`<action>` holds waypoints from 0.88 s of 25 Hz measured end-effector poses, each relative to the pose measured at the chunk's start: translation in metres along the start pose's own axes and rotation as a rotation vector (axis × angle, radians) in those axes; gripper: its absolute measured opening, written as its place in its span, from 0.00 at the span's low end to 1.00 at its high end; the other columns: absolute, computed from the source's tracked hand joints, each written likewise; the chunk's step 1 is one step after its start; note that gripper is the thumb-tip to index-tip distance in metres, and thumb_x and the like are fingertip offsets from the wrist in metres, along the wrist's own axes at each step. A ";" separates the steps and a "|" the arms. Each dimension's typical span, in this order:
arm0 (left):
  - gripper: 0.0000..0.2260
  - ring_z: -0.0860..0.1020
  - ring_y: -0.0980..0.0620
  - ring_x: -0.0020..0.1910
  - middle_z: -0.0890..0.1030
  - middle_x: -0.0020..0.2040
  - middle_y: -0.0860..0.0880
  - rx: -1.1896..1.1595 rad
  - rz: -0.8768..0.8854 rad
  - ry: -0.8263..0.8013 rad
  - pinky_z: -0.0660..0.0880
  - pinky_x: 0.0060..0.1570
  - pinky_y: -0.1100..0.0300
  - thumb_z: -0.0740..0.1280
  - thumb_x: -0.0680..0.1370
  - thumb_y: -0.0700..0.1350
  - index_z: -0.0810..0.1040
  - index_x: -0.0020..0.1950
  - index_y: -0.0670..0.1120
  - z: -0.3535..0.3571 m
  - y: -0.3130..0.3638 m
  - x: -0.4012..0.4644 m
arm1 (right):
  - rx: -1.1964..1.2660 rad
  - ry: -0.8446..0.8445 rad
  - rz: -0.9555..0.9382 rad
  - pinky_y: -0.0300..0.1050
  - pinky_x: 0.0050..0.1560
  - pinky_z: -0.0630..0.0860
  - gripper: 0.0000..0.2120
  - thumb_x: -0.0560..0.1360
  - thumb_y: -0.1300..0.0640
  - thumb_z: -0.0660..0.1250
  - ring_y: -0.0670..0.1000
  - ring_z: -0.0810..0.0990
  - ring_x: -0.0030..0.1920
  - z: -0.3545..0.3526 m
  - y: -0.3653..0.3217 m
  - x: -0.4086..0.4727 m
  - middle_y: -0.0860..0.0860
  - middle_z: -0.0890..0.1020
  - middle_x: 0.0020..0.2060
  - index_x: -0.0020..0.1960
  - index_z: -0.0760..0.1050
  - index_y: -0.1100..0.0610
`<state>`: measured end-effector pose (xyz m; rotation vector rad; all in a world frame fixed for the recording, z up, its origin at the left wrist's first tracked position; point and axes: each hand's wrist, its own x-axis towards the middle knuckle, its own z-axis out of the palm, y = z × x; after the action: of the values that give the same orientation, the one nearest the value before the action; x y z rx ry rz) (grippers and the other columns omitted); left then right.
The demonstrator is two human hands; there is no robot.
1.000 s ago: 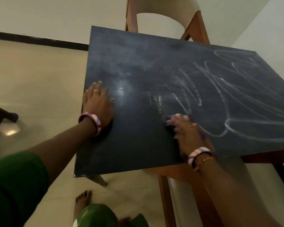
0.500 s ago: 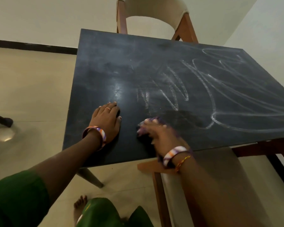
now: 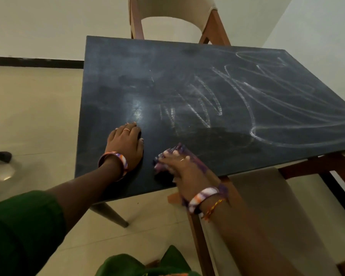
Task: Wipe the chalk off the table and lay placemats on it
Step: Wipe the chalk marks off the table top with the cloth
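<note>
A dark slate-coloured table fills the middle of the view. White chalk lines loop across its centre and right side, while the left part looks smeared and dull. My left hand rests flat on the table near the front left, fingers straight. My right hand presses a purple cloth onto the table near the front edge; the cloth is mostly hidden under the fingers. No placemats are in view.
A beige chair with a wooden frame stands behind the table. A second chair with a beige seat stands at the front right, partly under the table. A wall runs close along the right side. Tiled floor lies to the left.
My right hand has swept the cloth leftward and toward the front edge. My left hand has slid along the table toward me. A dark wiped patch now shows below the middle chalk strokes.
</note>
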<state>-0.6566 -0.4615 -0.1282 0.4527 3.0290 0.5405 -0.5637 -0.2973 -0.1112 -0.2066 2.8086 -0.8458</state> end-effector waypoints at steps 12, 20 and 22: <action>0.18 0.62 0.45 0.73 0.66 0.72 0.44 0.011 -0.007 0.013 0.56 0.71 0.49 0.57 0.80 0.48 0.69 0.68 0.44 0.002 0.001 0.000 | -0.055 0.349 0.216 0.56 0.69 0.62 0.20 0.75 0.66 0.60 0.59 0.67 0.68 0.002 0.026 -0.002 0.56 0.72 0.66 0.64 0.75 0.54; 0.18 0.60 0.46 0.73 0.64 0.74 0.44 0.002 0.005 0.023 0.53 0.73 0.51 0.56 0.81 0.47 0.68 0.68 0.43 0.002 0.000 -0.002 | -0.309 0.248 0.662 0.63 0.74 0.42 0.33 0.77 0.35 0.50 0.59 0.41 0.76 -0.057 0.121 0.000 0.49 0.45 0.77 0.77 0.47 0.46; 0.17 0.60 0.46 0.73 0.64 0.73 0.45 0.008 -0.009 0.029 0.53 0.72 0.52 0.56 0.80 0.48 0.68 0.68 0.44 0.002 0.001 -0.002 | -0.278 0.291 0.840 0.65 0.72 0.40 0.32 0.78 0.35 0.47 0.63 0.39 0.75 -0.076 0.130 -0.008 0.51 0.42 0.77 0.77 0.44 0.46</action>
<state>-0.6541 -0.4604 -0.1300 0.4358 3.0608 0.5397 -0.5836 -0.1479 -0.1206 1.0555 2.8097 -0.2944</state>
